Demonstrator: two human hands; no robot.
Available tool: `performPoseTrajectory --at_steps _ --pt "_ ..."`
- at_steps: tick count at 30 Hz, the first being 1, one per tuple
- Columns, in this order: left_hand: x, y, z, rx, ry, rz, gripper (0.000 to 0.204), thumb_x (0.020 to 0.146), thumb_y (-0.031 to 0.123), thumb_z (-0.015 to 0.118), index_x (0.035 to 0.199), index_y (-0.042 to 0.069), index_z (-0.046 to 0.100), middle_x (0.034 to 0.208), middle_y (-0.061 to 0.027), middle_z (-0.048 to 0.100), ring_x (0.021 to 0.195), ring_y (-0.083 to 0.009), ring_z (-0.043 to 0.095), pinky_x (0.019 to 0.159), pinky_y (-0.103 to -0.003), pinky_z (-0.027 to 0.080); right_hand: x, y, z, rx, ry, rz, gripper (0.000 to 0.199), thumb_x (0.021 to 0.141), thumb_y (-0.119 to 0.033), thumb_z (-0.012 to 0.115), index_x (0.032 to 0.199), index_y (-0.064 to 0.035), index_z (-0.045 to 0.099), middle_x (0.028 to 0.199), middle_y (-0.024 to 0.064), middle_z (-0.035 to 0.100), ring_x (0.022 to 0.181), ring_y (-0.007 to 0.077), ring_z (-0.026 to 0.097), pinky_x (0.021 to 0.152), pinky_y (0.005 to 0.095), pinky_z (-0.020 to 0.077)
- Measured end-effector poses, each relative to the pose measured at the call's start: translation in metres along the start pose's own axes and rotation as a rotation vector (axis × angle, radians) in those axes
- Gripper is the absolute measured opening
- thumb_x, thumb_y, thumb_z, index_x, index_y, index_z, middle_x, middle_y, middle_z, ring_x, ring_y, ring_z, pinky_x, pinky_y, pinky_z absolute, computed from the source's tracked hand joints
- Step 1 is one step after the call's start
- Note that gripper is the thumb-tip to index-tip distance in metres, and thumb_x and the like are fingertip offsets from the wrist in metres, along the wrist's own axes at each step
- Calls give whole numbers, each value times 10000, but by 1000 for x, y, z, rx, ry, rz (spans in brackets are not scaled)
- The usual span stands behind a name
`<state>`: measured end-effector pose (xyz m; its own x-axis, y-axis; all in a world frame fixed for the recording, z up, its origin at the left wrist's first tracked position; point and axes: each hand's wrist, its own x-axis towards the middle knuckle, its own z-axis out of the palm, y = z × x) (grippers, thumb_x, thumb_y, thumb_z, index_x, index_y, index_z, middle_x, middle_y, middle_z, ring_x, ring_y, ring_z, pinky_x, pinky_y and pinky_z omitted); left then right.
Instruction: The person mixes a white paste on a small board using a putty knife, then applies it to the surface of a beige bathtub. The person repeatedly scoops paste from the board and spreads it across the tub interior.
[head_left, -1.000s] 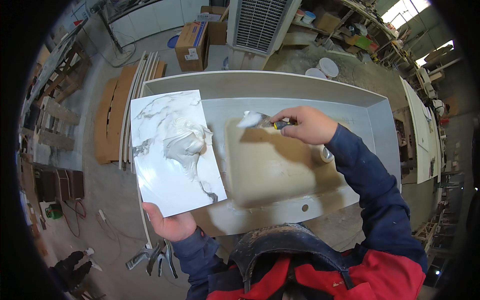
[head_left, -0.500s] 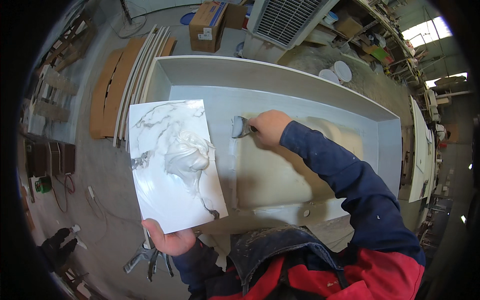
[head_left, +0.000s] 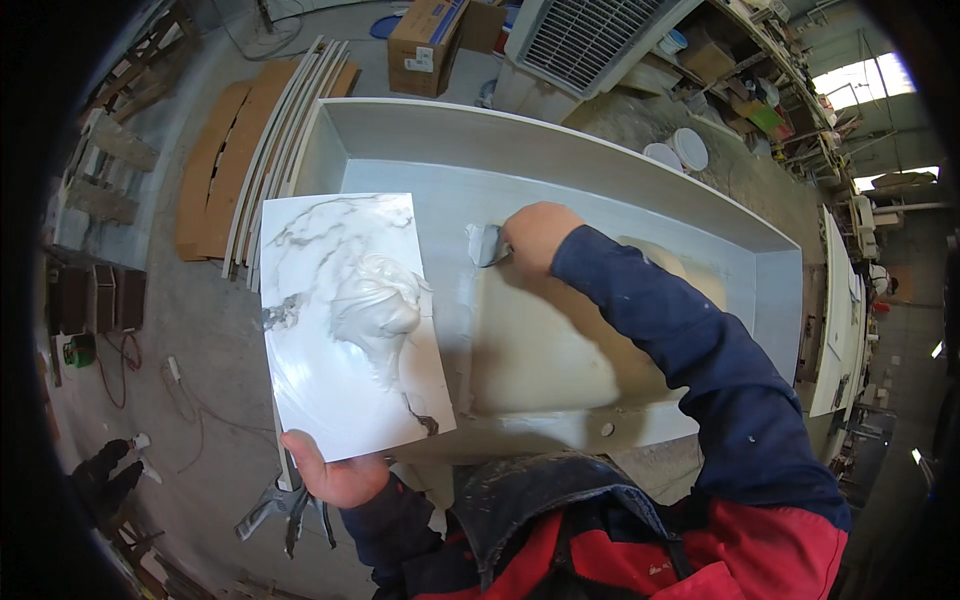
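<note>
My left hand (head_left: 348,480) grips the lower edge of a white marble-patterned panel (head_left: 315,385), thumb on top. A thick swirl of white paste (head_left: 375,300) sits on the panel's middle. My right hand (head_left: 540,236) is closed around a putty knife (head_left: 488,246), its handle mostly hidden by the fingers. The blade rests at the far left corner of a raised cream-coloured basin shape (head_left: 545,365). A whitish smear runs along that shape's left edge. All this lies inside a long pale tray-like unit (head_left: 425,180) with upright walls.
White strips (head_left: 290,140) and brown cardboard (head_left: 208,165) lean left of the unit. Beyond its far wall stand a cardboard box (head_left: 425,50), a grilled appliance (head_left: 575,45) and white lids or buckets (head_left: 688,149). A round hole (head_left: 607,430) pierces the near rim.
The putty knife has turned in my right hand, its blade now steeper, with a little shift along the seam. The view has tilted slightly. My left hand keeps holding the panel.
</note>
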<state>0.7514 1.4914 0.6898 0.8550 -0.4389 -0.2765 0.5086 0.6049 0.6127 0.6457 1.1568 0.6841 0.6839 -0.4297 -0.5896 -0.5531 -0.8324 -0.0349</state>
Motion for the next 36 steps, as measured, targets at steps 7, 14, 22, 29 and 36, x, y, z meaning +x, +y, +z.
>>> performPoseTrajectory --at_steps 7,14,22,29,36 --pt "18 -5 -21 -40 -138 -103 667 1077 438 379 1511 -65 321 1537 -183 412 1389 -331 429 1159 -479 337 -102 23 -60 573 267 -387 376 813 -157 692 1184 -102 723 1077 176 723 930 339 689 862 375 544" --pt "30 -8 -5 -215 -194 -222 666 1057 416 459 1515 -48 327 1552 -174 402 1410 -334 407 1179 -494 305 -130 1 -62 740 218 -402 368 814 -136 698 1180 -122 730 1040 148 731 882 310 684 826 367 539" --pt "22 -7 -18 -159 -228 -71 628 1058 391 475 1481 -63 378 1479 -172 493 1337 -311 493 1144 -471 354 -99 19 -14 397 369 -229 345 812 -161 652 1143 -105 730 918 164 726 793 351 673 756 408 546" --pt "11 -4 -6 -34 -131 20 670 1062 440 431 1479 -80 366 1496 -188 460 1342 -305 483 1126 -449 373 -23 28 15 892 23 265 320 837 -200 603 1086 -41 725 839 176 722 695 333 689 679 426 556" --pt "9 -2 -9 -2 -14 -46 671 1069 445 412 1507 -56 331 1497 -180 461 1322 -320 496 1119 -473 374 31 21 59 271 120 309 314 807 -212 582 999 -37 759 968 228 721 894 377 694 839 437 552"
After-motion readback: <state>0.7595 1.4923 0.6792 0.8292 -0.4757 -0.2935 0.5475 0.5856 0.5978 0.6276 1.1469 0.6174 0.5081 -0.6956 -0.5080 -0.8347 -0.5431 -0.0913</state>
